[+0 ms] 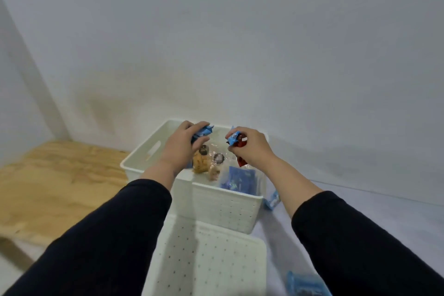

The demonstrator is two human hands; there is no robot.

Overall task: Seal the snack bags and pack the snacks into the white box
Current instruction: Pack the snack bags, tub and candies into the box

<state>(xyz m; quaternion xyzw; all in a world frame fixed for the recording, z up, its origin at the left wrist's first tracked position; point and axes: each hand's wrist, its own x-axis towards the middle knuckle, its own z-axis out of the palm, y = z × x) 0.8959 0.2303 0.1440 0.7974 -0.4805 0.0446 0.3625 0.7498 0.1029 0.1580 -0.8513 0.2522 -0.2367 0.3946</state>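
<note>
The white box [223, 206] stands open on the pale surface in front of me. Over it, my left hand [180, 146] grips a few blue-wrapped snacks [203, 130]. My right hand [252, 145] holds blue and red wrapped snacks [236, 140] above the box's right side. Inside the box lie clear bags of tan biscuits [200, 164] and a bag of blue packets [240, 179].
The white perforated lid [209, 257] lies flat in front of the box. A blue snack packet [272, 200] sits by the box's right side, another blue packet [305, 285] at the bottom edge. A wooden board [48, 182] lies left. The wall is close behind.
</note>
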